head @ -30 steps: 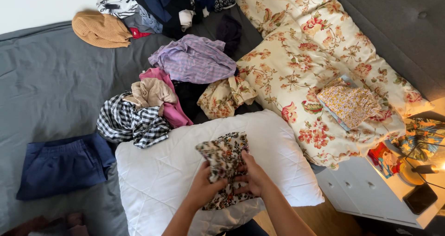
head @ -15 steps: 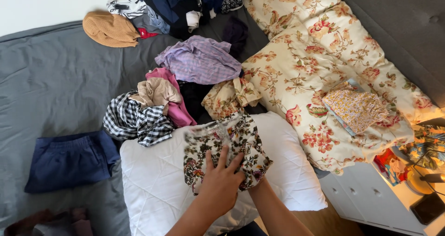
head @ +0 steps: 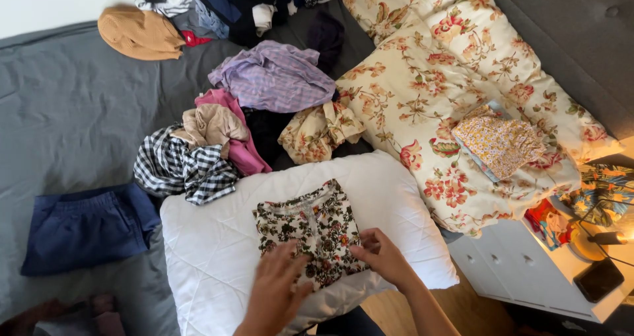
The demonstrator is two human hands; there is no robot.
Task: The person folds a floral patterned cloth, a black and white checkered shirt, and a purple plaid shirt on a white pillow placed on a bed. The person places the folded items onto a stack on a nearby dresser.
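Head view showed my hands, left [head: 277,290] and right [head: 383,257], open, flat on the folded floral top [head: 310,230], pillow's [head: 211,243] six o'clock edge.

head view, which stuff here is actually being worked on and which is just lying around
In hand:
- dark floral top, folded flat on the white pillow
- left hand and right hand, both resting on the top

Lying about:
- checked garment
- pink garment
- lilac shirt
- navy shorts
- tan hat
- floral duvet
- small yellow flowered piece
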